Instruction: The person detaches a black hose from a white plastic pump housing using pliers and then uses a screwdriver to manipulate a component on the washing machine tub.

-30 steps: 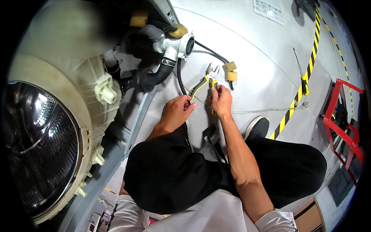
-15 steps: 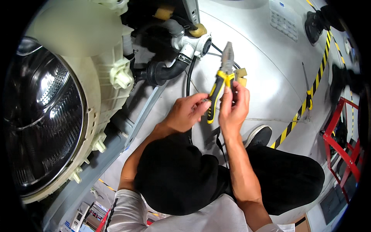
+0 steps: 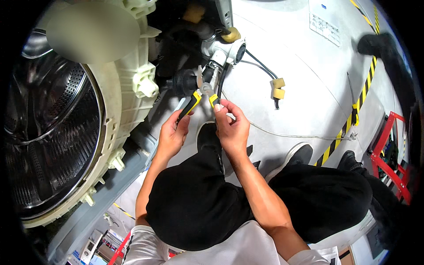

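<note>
Yellow-and-black pliers are held with handles spread and their steel jaws in front of a drain-hose assembly. My left hand grips the left handle, and my right hand grips the other. Beyond the jaws are a white pump housing, a metal clamp and a black ribbed rubber hose; whether the jaws touch them I cannot tell. A black cable runs down behind the pliers. On the left stands the washer's cream tub with its steel drum.
Another person's dark legs and shoes are at the right. A screwdriver lies on striped floor tape, near a red metal toolbox. Yellow foam pieces sit on a cable. A clear organizer lies at the top right.
The pliers have moved left from the bare floor to the hose assembly, their handles now spread between both hands. The other person's legs have come into view at the right.
</note>
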A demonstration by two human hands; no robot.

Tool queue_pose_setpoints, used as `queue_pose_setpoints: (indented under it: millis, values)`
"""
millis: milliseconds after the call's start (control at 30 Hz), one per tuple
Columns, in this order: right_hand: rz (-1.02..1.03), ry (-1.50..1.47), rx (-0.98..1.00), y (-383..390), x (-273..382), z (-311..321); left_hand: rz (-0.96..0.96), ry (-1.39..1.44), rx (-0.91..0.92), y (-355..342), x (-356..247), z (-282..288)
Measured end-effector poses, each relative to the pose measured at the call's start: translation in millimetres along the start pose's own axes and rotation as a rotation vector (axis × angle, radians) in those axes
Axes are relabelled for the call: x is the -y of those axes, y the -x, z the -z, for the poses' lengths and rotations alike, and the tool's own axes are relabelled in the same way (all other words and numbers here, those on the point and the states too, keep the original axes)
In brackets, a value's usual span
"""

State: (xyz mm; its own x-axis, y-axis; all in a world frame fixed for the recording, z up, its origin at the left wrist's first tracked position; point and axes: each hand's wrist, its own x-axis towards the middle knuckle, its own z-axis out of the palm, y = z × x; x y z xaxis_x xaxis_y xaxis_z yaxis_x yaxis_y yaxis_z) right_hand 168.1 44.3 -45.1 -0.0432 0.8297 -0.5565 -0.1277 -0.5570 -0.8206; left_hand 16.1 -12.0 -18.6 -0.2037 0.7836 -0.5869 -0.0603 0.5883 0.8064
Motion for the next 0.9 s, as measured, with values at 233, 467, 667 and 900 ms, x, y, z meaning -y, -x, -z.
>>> queue_pose_setpoints:
  millis: [233,467,667,900]
  values:
    - [-0.142,-0.056,0.056,-12,4,-5,0.103,0.008,0.020,-20,-16,8]
    - [-0.294,-0.398,0.136,-9,5,-20,0.141,0.077,0.052,-27,-15,9]
    - [-0.538,-0.739,0.334,-16,4,-20,0.208,0.183,0.086,-26,-14,16]
    - [-0.644,-0.922,0.567,-21,4,-23,0.121,0.169,-0.046,-23,-30,7]
